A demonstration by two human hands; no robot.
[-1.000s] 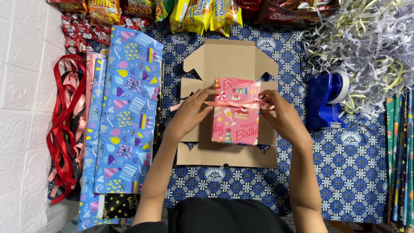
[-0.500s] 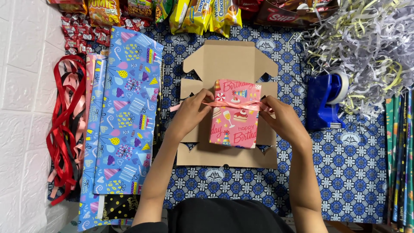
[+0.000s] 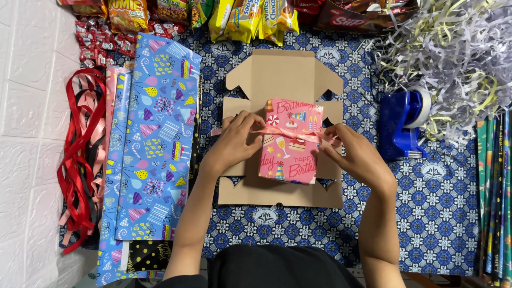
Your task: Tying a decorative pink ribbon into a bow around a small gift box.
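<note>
Both hands, L (image 3: pixel 237 141) & R (image 3: pixel 349 154), fingers pinched on pink ribbon (image 3: pixel 290 132) across wrapped gift (image 3: pixel 290 154).

A blue tape dispenser (image 3: pixel 401 124) is sitting on the blue patterned cloth (image 3: pixel 442 224), just beside a heap of shredded paper strips (image 3: pixel 453 53) that is spilling across the upper right. Sheets of blue wrapping paper (image 3: pixel 152 138) printed with party shapes are lying flat on the left, with red and pink ribbons (image 3: pixel 80 154) trailing alongside them near the white wall (image 3: pixel 26 133). Snack packets (image 3: pixel 240 18) are lining the top edge, and rolls of patterned paper (image 3: pixel 496 197) are resting along the right border.
</note>
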